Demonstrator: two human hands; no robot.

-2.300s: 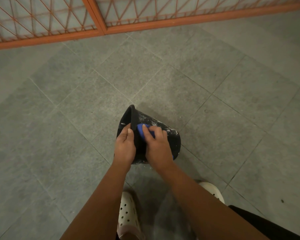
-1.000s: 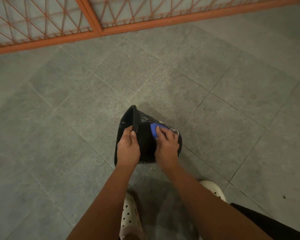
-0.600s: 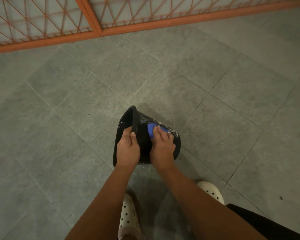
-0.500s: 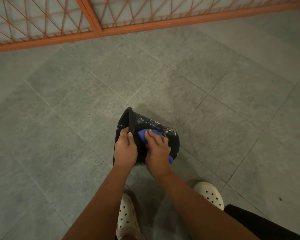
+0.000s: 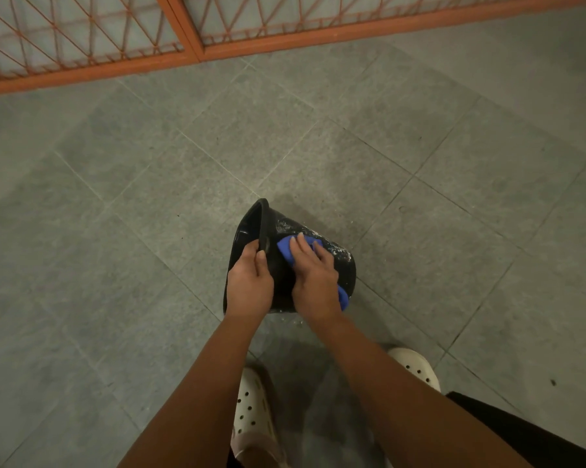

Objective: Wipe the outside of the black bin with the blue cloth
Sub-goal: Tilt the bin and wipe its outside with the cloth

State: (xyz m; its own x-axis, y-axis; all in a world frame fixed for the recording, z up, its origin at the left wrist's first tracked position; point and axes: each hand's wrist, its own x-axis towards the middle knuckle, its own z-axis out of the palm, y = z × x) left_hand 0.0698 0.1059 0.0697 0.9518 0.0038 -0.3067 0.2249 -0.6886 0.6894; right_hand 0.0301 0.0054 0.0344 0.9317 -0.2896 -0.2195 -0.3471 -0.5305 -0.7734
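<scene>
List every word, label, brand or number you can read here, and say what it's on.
None: no readable text anywhere.
Bin: white specks only, no label showing.
Cloth: plain blue.
Clogs: no brand mark showing.
Floor and orange grille: no signs or numbers.

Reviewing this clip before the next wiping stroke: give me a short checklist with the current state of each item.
1. Left hand grips the black bin at its rim: ok.
2. Right hand presses the blue cloth on the outer wall: ok.
3. Bin tipped on its side on the tiled floor, wall exposed: ok.
4. White specks left on the wall: not ok.
5. Underside clean: cannot tell.
</scene>
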